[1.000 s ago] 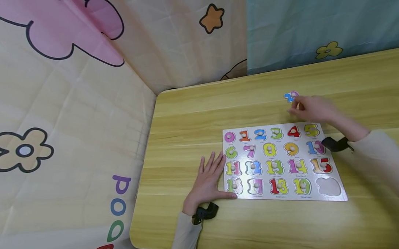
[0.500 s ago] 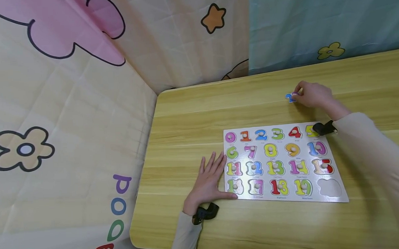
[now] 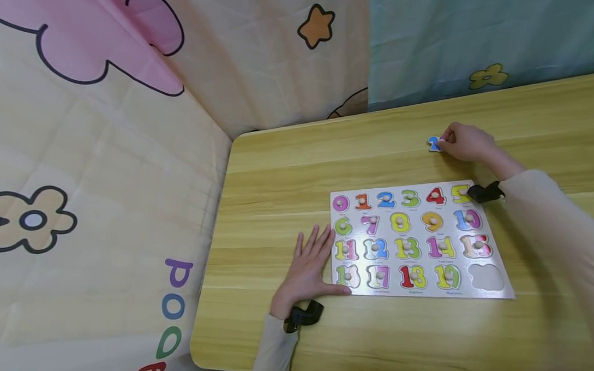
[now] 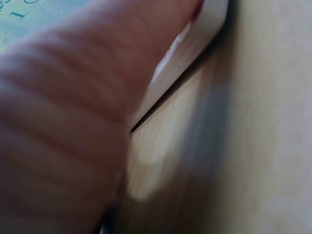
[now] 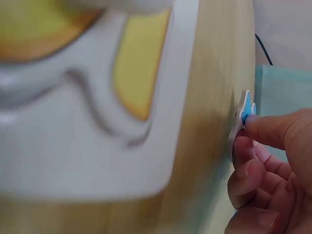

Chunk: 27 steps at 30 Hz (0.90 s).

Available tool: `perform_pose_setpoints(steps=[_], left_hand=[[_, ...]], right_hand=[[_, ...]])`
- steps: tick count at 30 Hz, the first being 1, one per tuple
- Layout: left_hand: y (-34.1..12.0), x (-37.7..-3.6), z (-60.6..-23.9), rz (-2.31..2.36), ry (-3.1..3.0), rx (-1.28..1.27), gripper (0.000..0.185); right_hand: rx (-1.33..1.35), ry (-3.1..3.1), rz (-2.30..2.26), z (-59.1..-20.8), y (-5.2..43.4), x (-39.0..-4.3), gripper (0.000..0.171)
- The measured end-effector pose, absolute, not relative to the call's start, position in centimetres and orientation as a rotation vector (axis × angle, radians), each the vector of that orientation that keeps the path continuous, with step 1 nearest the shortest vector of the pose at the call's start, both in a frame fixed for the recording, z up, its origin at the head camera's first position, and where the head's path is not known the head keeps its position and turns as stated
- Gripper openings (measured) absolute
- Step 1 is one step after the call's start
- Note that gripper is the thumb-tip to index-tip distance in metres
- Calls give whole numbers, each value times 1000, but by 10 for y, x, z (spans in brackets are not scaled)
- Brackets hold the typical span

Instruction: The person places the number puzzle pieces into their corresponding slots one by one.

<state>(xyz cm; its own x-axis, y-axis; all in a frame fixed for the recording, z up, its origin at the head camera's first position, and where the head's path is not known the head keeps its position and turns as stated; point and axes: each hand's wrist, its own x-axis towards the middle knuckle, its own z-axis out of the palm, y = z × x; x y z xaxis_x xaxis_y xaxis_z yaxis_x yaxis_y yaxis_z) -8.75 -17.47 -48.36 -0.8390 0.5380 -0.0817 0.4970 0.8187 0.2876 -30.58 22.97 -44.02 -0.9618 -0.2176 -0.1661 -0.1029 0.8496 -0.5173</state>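
My right hand (image 3: 468, 142) is beyond the far edge of the number board and pinches a "20" puzzle piece (image 3: 433, 144) between thumb and fingers. The blue 2 shows; the rest of the piece is behind the fingers. In the right wrist view the piece (image 5: 247, 108) stands edge-on at the fingertips, close to the tabletop. My left hand (image 3: 304, 272) lies spread at the left side of the white number board (image 3: 506, 294), its thumb over the near left corner. Knobbed number pieces 0 to 19 sit in the board, and a bare recess (image 3: 486, 277) shows at its near right corner.
A wood-grain table (image 3: 268, 192) bears the board. Its far edge meets a printed curtain (image 3: 253, 61), and another curtain (image 3: 104, 159) hangs along the left side. The right forearm (image 3: 563, 225) reaches past the board's right side.
My right hand has reached farther over the table, gripped the "20" piece, and shifted it slightly to the right. The left hand has stayed at the board.
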Motion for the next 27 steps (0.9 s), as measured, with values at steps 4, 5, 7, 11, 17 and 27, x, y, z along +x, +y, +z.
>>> perform_pose_setpoints(steps=[4, 5, 7, 11, 17, 27], left_hand=[[-176, -88, -486, 371, 2850, 824, 125], [-176, -88, -486, 369, 2849, 824, 125], [-177, -88, -486, 375, 2845, 815, 125], [-178, -86, -485, 395, 2832, 797, 125], [-177, -88, -486, 383, 2830, 795, 125], [-174, -90, -487, 399, 2829, 807, 126]], right_hand=[[-288, 2827, -812, -439, 240, -290, 40], [-303, 2824, -807, -438, 242, -284, 40], [-348, 2809, -790, -436, 246, -269, 41], [-463, 2791, -746, -434, 254, -231, 34], [-674, 2749, -766, -437, 269, -168, 14], [-898, 2539, -879, -454, 279, -96, 23]])
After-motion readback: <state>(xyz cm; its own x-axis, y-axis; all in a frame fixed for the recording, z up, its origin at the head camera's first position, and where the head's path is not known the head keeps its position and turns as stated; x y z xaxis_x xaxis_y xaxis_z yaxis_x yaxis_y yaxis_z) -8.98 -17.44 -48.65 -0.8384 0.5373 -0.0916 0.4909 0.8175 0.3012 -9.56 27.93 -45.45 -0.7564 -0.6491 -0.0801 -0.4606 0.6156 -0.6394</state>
